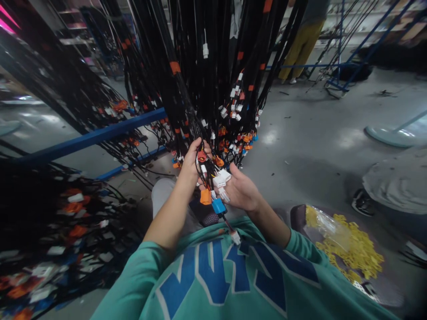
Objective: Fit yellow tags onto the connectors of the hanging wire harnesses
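Black cable bundles [213, 58] hang down in front of me, their ends carrying white, orange and blue connectors. My left hand [194, 162] is wrapped round the end of one bundle, near a red connector [202, 156]. Palm up and fingers apart, my right hand [243, 189] lies under the loose connectors. White connectors [222, 178] rest against its palm. An orange connector [206, 196] and a blue connector [219, 206] dangle between the hands, and a small white connector [235, 237] hangs lowest, against the green shirt.
A blue rail [90, 137] crosses at the left, with more cable bundles [66, 209] around it. Yellow plastic parts [358, 249] and a clear bag lie on a seat at the lower right. A person in grey [396, 182] is at the right; another person's yellow trousers [302, 49] show behind.
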Available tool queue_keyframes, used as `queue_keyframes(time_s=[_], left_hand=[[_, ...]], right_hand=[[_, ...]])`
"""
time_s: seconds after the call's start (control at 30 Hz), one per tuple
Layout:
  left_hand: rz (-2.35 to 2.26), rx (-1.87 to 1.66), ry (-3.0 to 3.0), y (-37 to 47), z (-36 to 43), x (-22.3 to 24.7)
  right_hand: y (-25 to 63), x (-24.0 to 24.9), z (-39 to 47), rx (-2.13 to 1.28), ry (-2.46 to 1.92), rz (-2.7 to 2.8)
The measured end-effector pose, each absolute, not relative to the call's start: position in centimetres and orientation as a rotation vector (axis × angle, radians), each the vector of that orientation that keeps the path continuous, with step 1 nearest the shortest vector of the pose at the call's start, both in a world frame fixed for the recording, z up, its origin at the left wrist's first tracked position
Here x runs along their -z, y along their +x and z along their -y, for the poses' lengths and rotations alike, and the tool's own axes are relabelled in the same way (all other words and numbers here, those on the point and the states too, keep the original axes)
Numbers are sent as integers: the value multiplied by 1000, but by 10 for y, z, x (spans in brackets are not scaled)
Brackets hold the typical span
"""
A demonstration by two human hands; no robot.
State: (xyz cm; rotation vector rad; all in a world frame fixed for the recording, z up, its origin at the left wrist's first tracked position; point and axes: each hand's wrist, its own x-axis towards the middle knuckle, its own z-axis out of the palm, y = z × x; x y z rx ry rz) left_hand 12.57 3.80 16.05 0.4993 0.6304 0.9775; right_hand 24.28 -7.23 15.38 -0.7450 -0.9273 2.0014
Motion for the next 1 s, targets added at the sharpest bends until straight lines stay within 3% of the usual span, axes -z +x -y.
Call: queue_keyframes(time_s=[0.43,0.73,1.0], left_hand=[[-489,-888,436,129,-30,-156],[-343,-771,366,136,-5,-154],[-433,-770,292,136,-1,-167]], right_hand=[[254,-148,71,-1842,-849,943],[270,-124,65,-2187,-657,497],[259,-145,77,-2239,-612,284]])
